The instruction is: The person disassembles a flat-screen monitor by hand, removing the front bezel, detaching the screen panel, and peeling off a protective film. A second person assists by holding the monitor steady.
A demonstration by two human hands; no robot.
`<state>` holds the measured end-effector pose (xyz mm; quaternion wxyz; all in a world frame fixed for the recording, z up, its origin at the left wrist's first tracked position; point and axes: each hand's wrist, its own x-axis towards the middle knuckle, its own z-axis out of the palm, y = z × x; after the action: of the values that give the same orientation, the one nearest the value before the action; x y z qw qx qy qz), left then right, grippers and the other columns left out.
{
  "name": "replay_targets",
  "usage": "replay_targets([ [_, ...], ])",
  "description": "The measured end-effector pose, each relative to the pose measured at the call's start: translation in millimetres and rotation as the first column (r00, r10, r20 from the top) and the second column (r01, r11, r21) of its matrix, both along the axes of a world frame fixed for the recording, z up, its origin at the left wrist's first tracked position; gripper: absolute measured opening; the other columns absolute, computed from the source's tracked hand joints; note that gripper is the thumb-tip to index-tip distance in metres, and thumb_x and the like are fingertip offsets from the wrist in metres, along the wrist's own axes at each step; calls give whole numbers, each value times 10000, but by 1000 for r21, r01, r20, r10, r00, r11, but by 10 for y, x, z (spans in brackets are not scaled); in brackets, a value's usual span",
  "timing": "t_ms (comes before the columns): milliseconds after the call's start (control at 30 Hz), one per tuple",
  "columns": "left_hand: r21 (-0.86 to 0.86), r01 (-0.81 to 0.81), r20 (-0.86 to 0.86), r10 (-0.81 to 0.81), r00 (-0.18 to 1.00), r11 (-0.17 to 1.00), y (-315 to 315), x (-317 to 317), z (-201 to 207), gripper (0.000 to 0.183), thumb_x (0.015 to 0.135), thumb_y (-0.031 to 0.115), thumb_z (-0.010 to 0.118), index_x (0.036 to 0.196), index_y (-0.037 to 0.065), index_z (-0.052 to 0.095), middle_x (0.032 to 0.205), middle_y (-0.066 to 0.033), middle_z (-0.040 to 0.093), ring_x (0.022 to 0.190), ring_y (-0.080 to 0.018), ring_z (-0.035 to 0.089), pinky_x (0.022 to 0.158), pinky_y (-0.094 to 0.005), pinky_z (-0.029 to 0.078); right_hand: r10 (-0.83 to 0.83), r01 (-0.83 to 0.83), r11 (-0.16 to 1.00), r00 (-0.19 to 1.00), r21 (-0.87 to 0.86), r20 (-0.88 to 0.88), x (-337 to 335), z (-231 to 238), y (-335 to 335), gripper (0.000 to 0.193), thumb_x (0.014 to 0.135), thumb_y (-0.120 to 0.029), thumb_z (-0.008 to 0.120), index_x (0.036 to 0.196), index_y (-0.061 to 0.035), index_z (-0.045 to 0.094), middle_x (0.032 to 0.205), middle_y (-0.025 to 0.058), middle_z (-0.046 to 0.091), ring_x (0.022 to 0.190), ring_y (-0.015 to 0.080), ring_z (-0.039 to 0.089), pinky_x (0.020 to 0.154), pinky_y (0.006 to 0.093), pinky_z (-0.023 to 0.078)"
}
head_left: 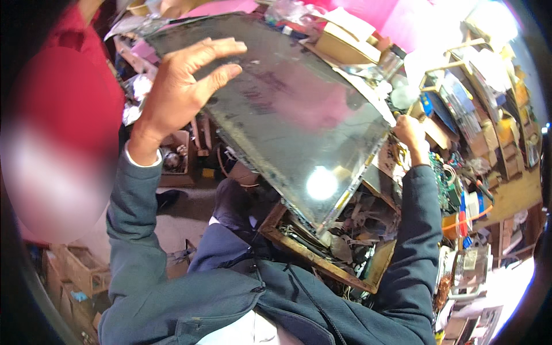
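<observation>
A large dark glass panel (299, 98), like a flat screen, lies slanted across the middle, with a pink reflection and a bright light spot on it. Dirt and smears mark its surface and near-left edge. Over its far-left part hovers my left hand (192, 83), open, thumb and fingers stretched out with nothing in them. My right hand (411, 137) is closed at the panel's right corner; what its fingers grip is hidden. Below the panel's near corner sits a wooden drawer (328, 267) full of mixed scrap parts.
A person in red (80, 109) is close on the left. Cardboard boxes (348, 43) and plastic wrapping crowd the far side. Green circuit boards (448, 187) and cables lie to the right, beside cluttered shelves (489, 109). A wooden crate (86, 270) stands at lower left.
</observation>
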<state>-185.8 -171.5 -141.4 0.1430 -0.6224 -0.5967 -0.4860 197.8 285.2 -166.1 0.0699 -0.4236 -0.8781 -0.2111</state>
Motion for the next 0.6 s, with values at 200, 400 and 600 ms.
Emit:
replay_targets([
  [200, 26, -138, 287, 125, 950, 990, -280, 58, -509, 262, 1002, 125, 754, 1235, 8, 778, 1230, -140, 797, 1193, -224, 732, 1087, -379, 530, 9, -10, 1000, 997, -9, -76, -188, 206, -218, 250, 929, -225, 627, 950, -28, 779, 988, 278, 756, 961, 461, 747, 888, 563, 590],
  [400, 271, -149, 744, -109, 659, 951, -359, 234, -1041, 202, 1068, 119, 696, 1225, -9, 697, 1075, -108, 789, 934, -141, 753, 819, -267, 599, 85, -116, 982, 976, -148, -198, -381, 338, -465, 256, 919, -282, 715, 1002, -54, 799, 981, 241, 773, 945, 416, 762, 868, 502, 596],
  [600, 353, -321, 918, -260, 298, 879, -248, -132, -1468, 202, 1043, 124, 701, 1225, 44, 665, 1198, -99, 751, 1080, -182, 701, 945, -352, 559, 252, -352, 898, 903, -262, -348, -742, 574, -1555, 186, 936, -207, 752, 983, -31, 791, 868, 198, 773, 834, 350, 771, 771, 434, 593],
])
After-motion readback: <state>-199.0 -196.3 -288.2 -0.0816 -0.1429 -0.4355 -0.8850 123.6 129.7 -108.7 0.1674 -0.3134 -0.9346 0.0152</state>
